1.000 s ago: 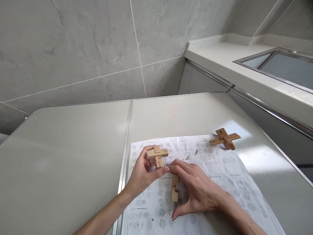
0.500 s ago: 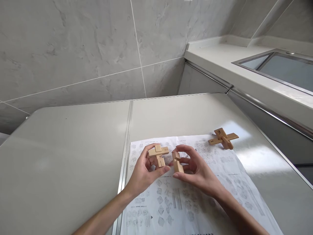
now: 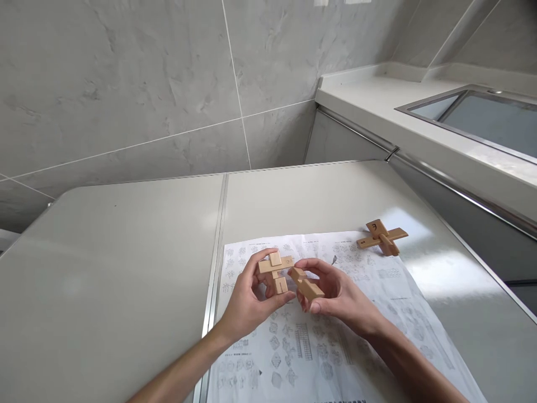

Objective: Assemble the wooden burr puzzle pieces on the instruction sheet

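My left hand (image 3: 247, 294) is closed around a few interlocked wooden puzzle pieces (image 3: 276, 265), held above the printed sheet. Dark marks show on some of their faces. In my right hand (image 3: 335, 288) is a single notched wooden puzzle piece (image 3: 307, 285), gripped between thumb and fingers and lying at a slant. Its upper left end comes close to the joined pieces; whether the two touch I cannot tell. The printed sheet (image 3: 335, 358) beneath both hands carries many small diagrams of puzzle shapes.
Another cross-shaped wooden puzzle assembly (image 3: 382, 238) rests at the sheet's upper right corner. The pale folding table (image 3: 138, 268) has a metal seam (image 3: 218, 240) left of the sheet. A white counter (image 3: 369, 101) with an inset metal-framed panel rises at the right, beside a grey tiled wall (image 3: 146, 73).
My right hand has turned its notched piece from nearly upright to a slant and lowered it slightly. The left hand, with the joined pieces, has shifted a little right.
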`<action>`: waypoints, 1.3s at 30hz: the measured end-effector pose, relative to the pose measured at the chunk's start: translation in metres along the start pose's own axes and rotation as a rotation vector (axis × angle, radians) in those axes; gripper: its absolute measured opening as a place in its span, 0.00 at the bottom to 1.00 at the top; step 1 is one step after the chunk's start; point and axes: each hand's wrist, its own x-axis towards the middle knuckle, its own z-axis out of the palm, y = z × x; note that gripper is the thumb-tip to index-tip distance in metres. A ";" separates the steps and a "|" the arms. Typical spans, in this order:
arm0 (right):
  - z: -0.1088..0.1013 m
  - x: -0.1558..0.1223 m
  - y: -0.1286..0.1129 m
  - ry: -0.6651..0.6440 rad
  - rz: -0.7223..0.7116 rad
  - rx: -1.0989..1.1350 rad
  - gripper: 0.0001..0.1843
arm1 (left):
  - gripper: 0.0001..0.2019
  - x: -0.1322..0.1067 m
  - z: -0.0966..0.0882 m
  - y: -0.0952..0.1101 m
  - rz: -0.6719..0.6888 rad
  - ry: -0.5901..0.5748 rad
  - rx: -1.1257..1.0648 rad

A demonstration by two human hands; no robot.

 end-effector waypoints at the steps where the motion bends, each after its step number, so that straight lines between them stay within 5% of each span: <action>1: 0.000 0.000 0.000 -0.008 0.007 -0.011 0.38 | 0.40 0.000 0.000 0.000 0.004 -0.003 -0.002; 8: 0.003 0.002 0.001 0.067 -0.088 -0.044 0.49 | 0.41 -0.001 -0.004 -0.008 0.017 -0.026 0.014; 14: 0.000 0.000 0.005 0.068 -0.106 -0.049 0.38 | 0.41 -0.002 -0.005 -0.009 0.031 -0.012 0.015; 23: -0.001 -0.001 0.003 0.044 -0.095 -0.079 0.43 | 0.40 -0.002 -0.005 -0.008 0.027 -0.001 -0.037; 32: -0.003 0.000 0.008 -0.031 -0.098 0.103 0.39 | 0.42 -0.001 -0.005 -0.009 0.014 0.000 -0.085; 39: -0.009 -0.002 0.012 0.014 -0.067 -0.007 0.38 | 0.39 -0.002 -0.005 -0.007 0.055 -0.012 -0.032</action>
